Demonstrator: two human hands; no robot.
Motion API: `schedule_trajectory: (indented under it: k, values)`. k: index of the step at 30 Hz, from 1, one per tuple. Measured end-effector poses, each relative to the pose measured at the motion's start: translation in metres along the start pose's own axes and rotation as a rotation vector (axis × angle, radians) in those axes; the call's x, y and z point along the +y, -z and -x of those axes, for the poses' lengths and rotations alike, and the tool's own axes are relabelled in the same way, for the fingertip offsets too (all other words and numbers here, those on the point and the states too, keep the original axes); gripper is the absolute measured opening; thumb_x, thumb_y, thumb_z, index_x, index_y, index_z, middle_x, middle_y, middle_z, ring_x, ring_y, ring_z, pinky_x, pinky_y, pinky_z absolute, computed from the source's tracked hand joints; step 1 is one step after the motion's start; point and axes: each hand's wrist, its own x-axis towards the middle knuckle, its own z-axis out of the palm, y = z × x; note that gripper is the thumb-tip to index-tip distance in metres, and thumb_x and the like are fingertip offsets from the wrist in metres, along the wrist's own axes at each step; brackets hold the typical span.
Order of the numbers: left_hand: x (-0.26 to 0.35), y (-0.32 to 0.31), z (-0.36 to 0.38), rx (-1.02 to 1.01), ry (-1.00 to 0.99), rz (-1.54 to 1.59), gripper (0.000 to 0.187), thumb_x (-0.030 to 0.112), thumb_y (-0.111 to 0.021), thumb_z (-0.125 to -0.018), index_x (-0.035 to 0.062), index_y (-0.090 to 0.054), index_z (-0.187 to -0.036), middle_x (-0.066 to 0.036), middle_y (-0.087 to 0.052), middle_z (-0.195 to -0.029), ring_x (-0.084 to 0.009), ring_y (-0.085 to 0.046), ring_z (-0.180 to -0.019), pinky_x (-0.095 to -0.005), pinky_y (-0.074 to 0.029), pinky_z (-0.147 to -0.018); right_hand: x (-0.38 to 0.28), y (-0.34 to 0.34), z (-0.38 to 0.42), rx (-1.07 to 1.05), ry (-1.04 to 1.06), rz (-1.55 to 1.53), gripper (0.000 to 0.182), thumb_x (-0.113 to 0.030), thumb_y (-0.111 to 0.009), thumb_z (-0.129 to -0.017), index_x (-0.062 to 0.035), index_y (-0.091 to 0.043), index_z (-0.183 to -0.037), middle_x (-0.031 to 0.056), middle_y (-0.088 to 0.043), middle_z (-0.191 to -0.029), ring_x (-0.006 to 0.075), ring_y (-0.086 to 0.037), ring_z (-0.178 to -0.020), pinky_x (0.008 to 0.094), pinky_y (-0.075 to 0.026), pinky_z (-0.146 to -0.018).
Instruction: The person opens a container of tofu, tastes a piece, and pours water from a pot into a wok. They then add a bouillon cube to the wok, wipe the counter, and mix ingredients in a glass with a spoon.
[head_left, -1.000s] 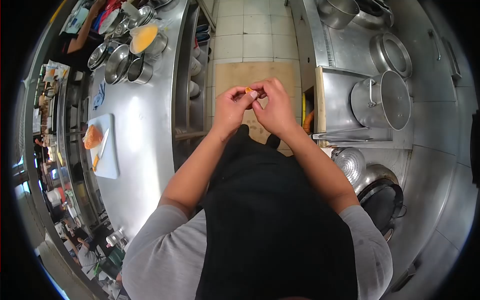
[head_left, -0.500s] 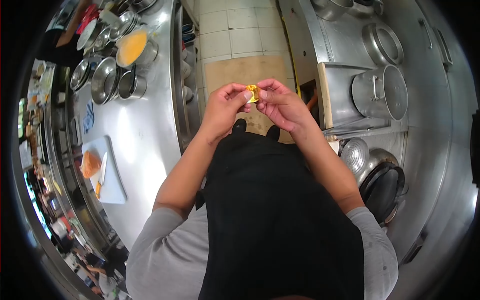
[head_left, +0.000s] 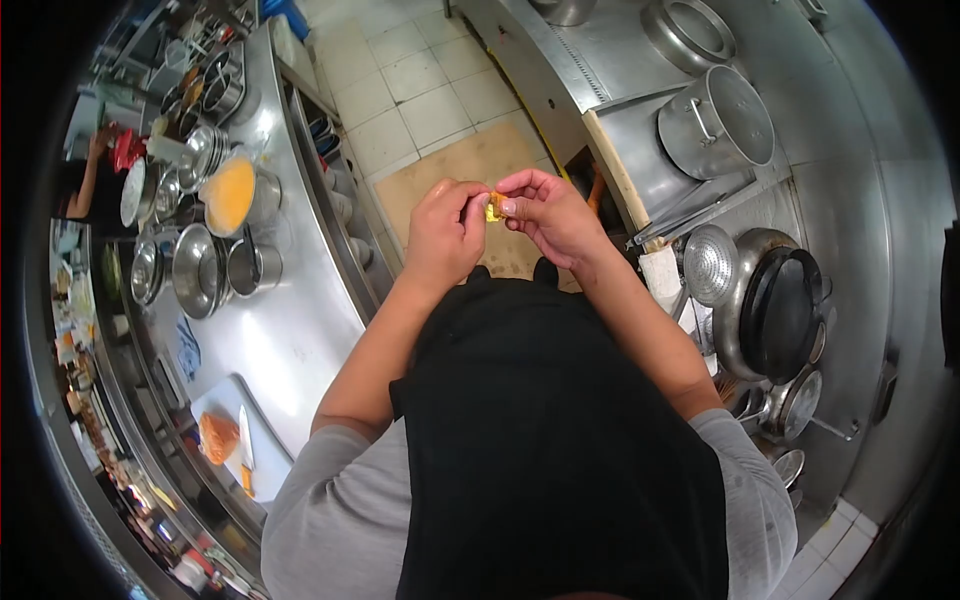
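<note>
In front of my apron, over the floor, my two hands meet at a small shiny yellow foil wrapper [head_left: 492, 212]. The fingers of my left hand [head_left: 446, 228] are pinched on its left side. On its other side, the thumb and fingers of my right hand [head_left: 556, 216] pinch it where an orange-brown patch shows. Fingertips cover much of the little packet, and what is inside it is hidden.
On the left, a steel counter [head_left: 300, 350] bears steel bowls [head_left: 198, 270], a container of orange-yellow contents [head_left: 230, 195], and a cutting board [head_left: 270, 475] with a knife [head_left: 246, 445]. To the right stand a large pot [head_left: 715, 122] and a dark wok [head_left: 785, 315]. A person's arm [head_left: 88, 180] shows far left.
My view has turned, so the counter and stove have shifted. Both hands stay together at the wrapper, with the fingers moved on it; the orange-brown patch now sits by my right fingertips.
</note>
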Motion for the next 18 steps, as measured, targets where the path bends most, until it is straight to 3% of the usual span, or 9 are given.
schedule_trajectory:
  k: [4, 6, 7, 9, 10, 14, 16, 17, 18]
  values:
    - [0.007, -0.012, -0.007, 0.001, 0.192, 0.159, 0.011, 0.008, -0.065, -0.097, -0.0018, -0.071, -0.098, -0.01, -0.07, -0.084, -0.0135, -0.063, -0.072, -0.0284, -0.05, -0.066, -0.002, 0.002, 0.005, 0.022, 0.071, -0.036, 0.02, 0.002, -0.071, -0.094, -0.0011, -0.065, -0.112, 0.0071, -0.069, -0.103, 0.0135, -0.066, -0.09, 0.0272, -0.055, -0.077]
    - [0.007, -0.023, -0.01, 0.044, 0.331, 0.245, 0.01, 0.006, -0.065, -0.096, -0.0034, -0.069, -0.095, -0.011, -0.069, -0.081, -0.0153, -0.062, -0.068, -0.0303, -0.051, -0.065, -0.001, -0.004, 0.008, 0.222, 0.154, 0.234, 0.024, 0.0, -0.075, -0.091, 0.0, -0.065, -0.113, 0.006, -0.068, -0.101, 0.0117, -0.066, -0.087, 0.0261, -0.056, -0.076]
    - [0.009, -0.029, -0.01, 0.031, 0.316, 0.247, 0.01, 0.006, -0.065, -0.096, -0.0034, -0.069, -0.095, -0.011, -0.069, -0.081, -0.0153, -0.062, -0.068, -0.0303, -0.051, -0.065, -0.002, -0.008, 0.013, 0.233, 0.17, 0.228, 0.024, 0.0, -0.075, -0.091, 0.0, -0.065, -0.113, 0.006, -0.068, -0.101, 0.0117, -0.066, -0.087, 0.0261, -0.056, -0.076]
    - [0.016, -0.04, -0.012, 0.077, 0.301, 0.174, 0.012, 0.008, -0.066, -0.098, -0.0036, -0.068, -0.094, -0.008, -0.068, -0.078, -0.0107, -0.06, -0.067, -0.0285, -0.051, -0.064, -0.005, -0.013, 0.026, 0.35, 0.309, 0.688, 0.03, -0.003, -0.079, -0.087, 0.0019, -0.064, -0.113, 0.0057, -0.068, -0.1, 0.0094, -0.066, -0.084, 0.0247, -0.056, -0.074]
    - [0.021, -0.045, -0.013, 0.057, 0.28, 0.177, 0.012, 0.008, -0.066, -0.098, -0.0036, -0.068, -0.094, -0.008, -0.068, -0.078, -0.0107, -0.06, -0.067, -0.0285, -0.051, -0.064, -0.008, -0.01, 0.033, 0.365, 0.329, 0.743, 0.034, -0.004, -0.081, -0.085, 0.0035, -0.064, -0.114, 0.0056, -0.068, -0.098, 0.0078, -0.066, -0.082, 0.0234, -0.056, -0.073]
    - [0.029, -0.073, -0.011, -0.085, 0.405, 0.404, 0.017, 0.015, -0.062, -0.103, -0.0013, -0.067, -0.099, -0.004, -0.067, -0.082, -0.0099, -0.059, -0.071, -0.0271, -0.05, -0.067, -0.023, 0.016, 0.059, 0.408, 0.35, 0.764, 0.031, 0.0, -0.078, -0.086, 0.0035, -0.065, -0.115, 0.0061, -0.068, -0.098, 0.0075, -0.066, -0.082, 0.0234, -0.056, -0.073]
    - [0.037, -0.088, -0.014, -0.174, 0.464, 0.538, 0.019, 0.018, -0.061, -0.105, 0.0005, -0.067, -0.102, -0.003, -0.065, -0.085, -0.0096, -0.059, -0.074, -0.0268, -0.05, -0.069, -0.027, 0.035, 0.077, 0.351, 0.321, 0.514, 0.026, 0.001, -0.072, -0.089, 0.0035, -0.066, -0.115, 0.0068, -0.069, -0.097, 0.0093, -0.065, -0.079, 0.0257, -0.057, -0.072]
    - [0.044, -0.096, -0.015, -0.241, 0.561, 0.68, 0.018, 0.019, -0.059, -0.106, 0.0022, -0.066, -0.104, -0.003, -0.065, -0.087, -0.01, -0.058, -0.076, -0.0279, -0.05, -0.071, -0.028, 0.048, 0.086, 0.374, 0.339, 0.507, 0.026, 0.001, -0.072, -0.089, 0.0035, -0.066, -0.115, 0.0068, -0.069, -0.097, 0.0093, -0.065, -0.079, 0.0257, -0.057, -0.072]
    - [0.055, -0.105, -0.016, -0.31, 0.662, 0.819, 0.017, 0.019, -0.058, -0.106, 0.0039, -0.065, -0.107, -0.002, -0.064, -0.089, -0.0103, -0.058, -0.079, -0.0289, -0.05, -0.074, -0.032, 0.058, 0.096, 0.343, 0.334, 0.291, 0.024, 0.001, -0.069, -0.091, 0.0034, -0.066, -0.114, 0.0079, -0.069, -0.099, 0.0111, -0.064, -0.079, 0.0274, -0.057, -0.073]
